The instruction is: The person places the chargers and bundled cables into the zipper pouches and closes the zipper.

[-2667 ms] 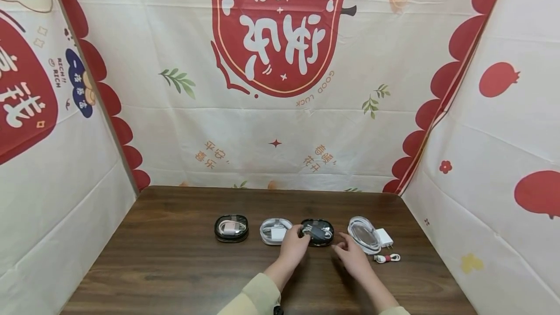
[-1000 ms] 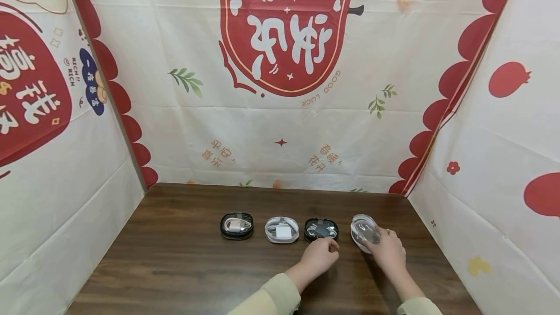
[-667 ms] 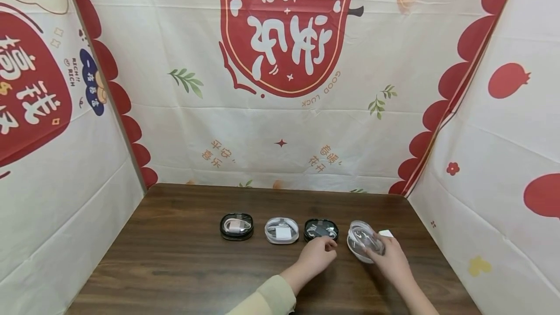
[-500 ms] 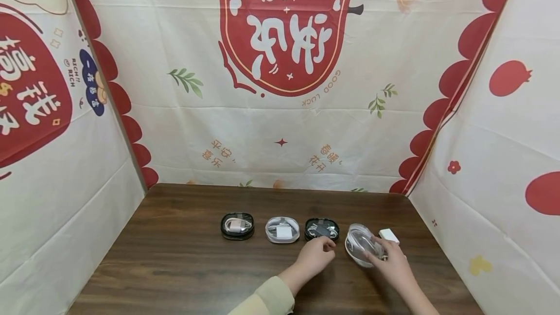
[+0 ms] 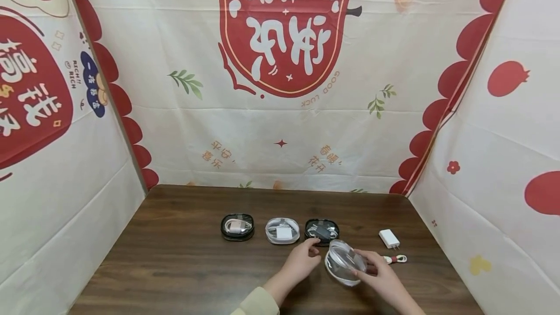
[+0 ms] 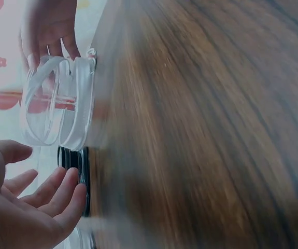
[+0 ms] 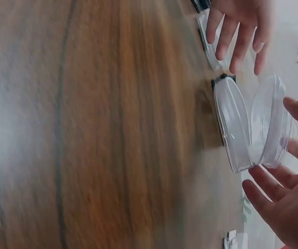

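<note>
A: Background and surface?
B: A printed cloth backdrop (image 5: 144, 96) behind a wood-grain table (image 5: 175, 271).
A: Hands?
B: The right hand (image 5: 378, 273) grips the clear case (image 5: 343, 260) between thumb and fingers. The left hand (image 5: 302, 259) has its fingers loosely spread, near the case.
A: Clear case?
B: Shifted left and nearer the person since half a second ago; now between the hands. Halves ajar; long axis diagonal, far left to near right.
A: Surroundings?
B: The right-hand black case (image 5: 323, 230) sits just beyond it, beside the white-rimmed case (image 5: 282, 231) and left-hand black case (image 5: 237, 227). At right: white adapter (image 5: 388, 238), then red-wrapped cable (image 5: 397, 259), now uncovered.
</note>
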Demonstrator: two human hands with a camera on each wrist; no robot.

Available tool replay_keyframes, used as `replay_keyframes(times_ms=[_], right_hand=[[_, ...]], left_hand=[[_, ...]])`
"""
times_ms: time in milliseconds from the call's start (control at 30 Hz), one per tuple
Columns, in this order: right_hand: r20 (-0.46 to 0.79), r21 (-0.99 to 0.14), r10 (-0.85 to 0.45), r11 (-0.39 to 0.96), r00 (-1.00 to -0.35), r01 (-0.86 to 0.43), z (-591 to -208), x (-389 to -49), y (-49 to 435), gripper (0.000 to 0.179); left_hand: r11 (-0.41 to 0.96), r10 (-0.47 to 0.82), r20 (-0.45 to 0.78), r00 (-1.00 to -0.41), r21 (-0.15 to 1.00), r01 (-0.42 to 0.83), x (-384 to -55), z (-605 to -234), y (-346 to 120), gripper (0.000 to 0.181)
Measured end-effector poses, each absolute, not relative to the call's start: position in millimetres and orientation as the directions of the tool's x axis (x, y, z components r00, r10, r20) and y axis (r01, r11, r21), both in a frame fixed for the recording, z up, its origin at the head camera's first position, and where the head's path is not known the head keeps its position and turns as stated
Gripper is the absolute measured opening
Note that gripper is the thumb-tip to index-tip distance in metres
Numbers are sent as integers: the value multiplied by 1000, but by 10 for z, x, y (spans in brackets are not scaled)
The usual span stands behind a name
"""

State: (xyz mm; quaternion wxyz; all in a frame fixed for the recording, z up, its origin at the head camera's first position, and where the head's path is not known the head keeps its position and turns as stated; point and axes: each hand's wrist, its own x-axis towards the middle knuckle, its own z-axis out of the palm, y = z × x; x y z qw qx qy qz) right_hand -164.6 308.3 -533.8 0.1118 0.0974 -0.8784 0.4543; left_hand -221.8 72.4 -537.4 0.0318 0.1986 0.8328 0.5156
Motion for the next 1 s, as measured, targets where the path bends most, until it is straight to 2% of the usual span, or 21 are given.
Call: replay_keyframes(times_ms=[167,267,367,500,767,1000], right_hand=[[279,-776,-216,524,-936,-352,-5385,-1662,2968,46],[278,-770,-303,496,-912,-400,-5396,-1682,2881,46],[243,-790,-332,477,-911,-385,-5391,-1701,2798,47],[215,-808,-367,454,-905,-376,-5397,-1736,2705,46],[176,-826,-413,432,-894,-363,-5432,-1841,2559,45],[148,-863,-387,400,-910,-310,-5422,-1930,2425,47]], left_hand=[[365,404,175,-898,869,334,-2233,-5379,607,45],[279,412,153,-898,917,285,-2225,-5370,532,41],[209,416,108,-903,955,211,-2207,-5361,454,34],[283,405,95,-910,933,223,-2198,-5373,332,26],[463,377,187,-907,811,359,-2208,-5409,102,20],[489,318,269,-909,775,401,-2230,-5486,-21,16]])
